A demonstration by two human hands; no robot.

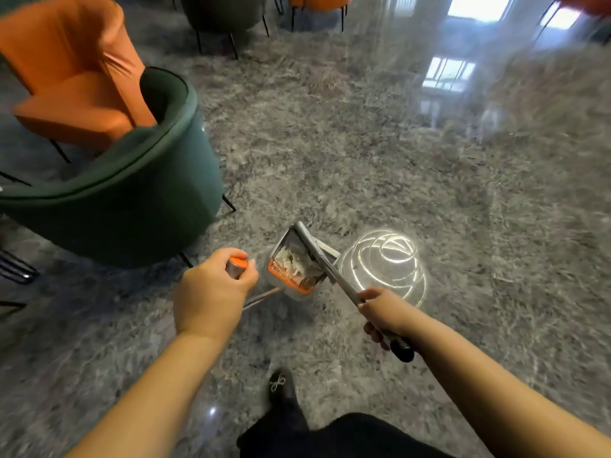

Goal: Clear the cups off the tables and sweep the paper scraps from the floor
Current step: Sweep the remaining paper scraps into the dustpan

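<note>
On the grey marble floor (380,153), just in front of the person's shoe (278,383), stands a dustpan (291,266) with an orange comb edge, its tray holding a heap of white paper scraps (297,259). The left hand (211,292) is clenched around the orange-capped top of the dustpan handle (236,266); the right hand (383,314) is wrapped around the broom handle (334,271), which slants down across the dustpan's mouth. The broom head is hidden behind the pan. 1 green chair (132,193) and 1 orange chair (76,77) stand towards the floor's left edge. No cups or tables are in view. The scraps look light and easily blown out, so the pan probably wants carrying level, held high on its stiff upright handle. Both handles seem smooth metal, so a full-fist hold suits them.
</note>
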